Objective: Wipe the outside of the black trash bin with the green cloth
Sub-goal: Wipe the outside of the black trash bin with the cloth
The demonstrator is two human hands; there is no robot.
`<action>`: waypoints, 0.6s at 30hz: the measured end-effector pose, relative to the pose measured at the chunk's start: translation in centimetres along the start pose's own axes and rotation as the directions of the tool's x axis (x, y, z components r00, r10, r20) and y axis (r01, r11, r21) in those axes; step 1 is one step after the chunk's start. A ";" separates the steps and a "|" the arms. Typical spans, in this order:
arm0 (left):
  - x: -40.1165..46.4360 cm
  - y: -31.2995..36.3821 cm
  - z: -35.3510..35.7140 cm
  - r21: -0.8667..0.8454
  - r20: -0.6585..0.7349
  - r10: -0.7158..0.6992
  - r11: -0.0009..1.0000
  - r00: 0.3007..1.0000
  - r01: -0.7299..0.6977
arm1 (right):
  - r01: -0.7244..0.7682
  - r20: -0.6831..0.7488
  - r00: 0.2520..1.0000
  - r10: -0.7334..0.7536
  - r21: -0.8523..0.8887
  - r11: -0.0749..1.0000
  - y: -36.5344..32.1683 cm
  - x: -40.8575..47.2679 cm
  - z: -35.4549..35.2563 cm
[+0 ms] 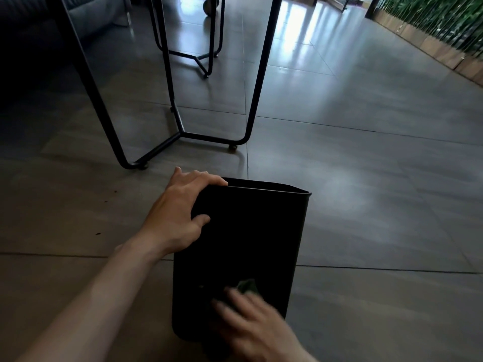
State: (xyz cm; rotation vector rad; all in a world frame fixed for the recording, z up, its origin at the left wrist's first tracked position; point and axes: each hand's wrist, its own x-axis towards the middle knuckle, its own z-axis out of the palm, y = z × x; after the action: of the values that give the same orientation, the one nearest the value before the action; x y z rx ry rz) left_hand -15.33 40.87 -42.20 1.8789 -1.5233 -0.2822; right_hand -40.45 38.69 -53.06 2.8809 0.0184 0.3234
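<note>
The bin (243, 244) is plain black, the blurred cloth (247, 286) seemingly dark green, the floor tiles (366, 178) grey.

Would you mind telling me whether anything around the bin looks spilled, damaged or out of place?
Only small dark specks on the floor tiles left of the black trash bin, like crumbs or debris. The bin itself looks undamaged.
</note>
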 end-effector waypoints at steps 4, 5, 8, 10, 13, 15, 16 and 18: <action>0.2 0.4 -0.1 0.016 0.008 0.000 1.000 1.000 -0.001 | -0.508 -0.313 0.755 0.577 0.277 0.816 7.5 2.4 -3.7; 0.3 0.5 -0.1 0.014 0.011 0.001 1.000 1.000 -0.001 | -0.602 -0.338 0.661 0.670 0.293 0.743 9.4 3.3 -4.9; 0.4 0.5 -0.1 0.015 0.010 -0.010 1.000 1.000 0.010 | -0.649 -0.325 0.622 0.712 0.294 0.702 10.2 4.8 -5.6; 0.4 0.3 -0.1 0.025 0.006 -0.022 0.999 1.000 0.022 | -0.500 -0.286 0.789 0.544 0.215 0.839 6.3 3.6 -3.2; 0.3 0.3 0.0 0.023 0.008 -0.022 1.000 1.000 0.022 | -0.166 -0.114 0.977 0.178 0.105 0.980 0.4 0.6 -0.6; 0.4 0.4 0.2 0.026 0.017 -0.017 1.000 1.000 0.017 | -0.109 -0.036 0.993 0.113 0.108 0.988 -0.4 0.5 -0.4; 0.4 0.4 0.2 0.031 0.021 -0.017 0.999 1.000 0.016 | -0.125 -0.044 0.990 0.130 0.099 0.987 -0.2 1.2 -0.7; 0.5 0.5 0.2 0.038 0.019 -0.013 0.999 1.000 0.013 | -0.261 -0.098 0.958 0.269 0.091 0.961 0.7 3.5 -2.0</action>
State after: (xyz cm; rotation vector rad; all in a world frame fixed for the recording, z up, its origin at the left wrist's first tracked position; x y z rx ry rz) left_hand -15.66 40.29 -41.95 1.9213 -1.5394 -0.2797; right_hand -37.52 38.63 -50.23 2.9389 -0.3471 0.5413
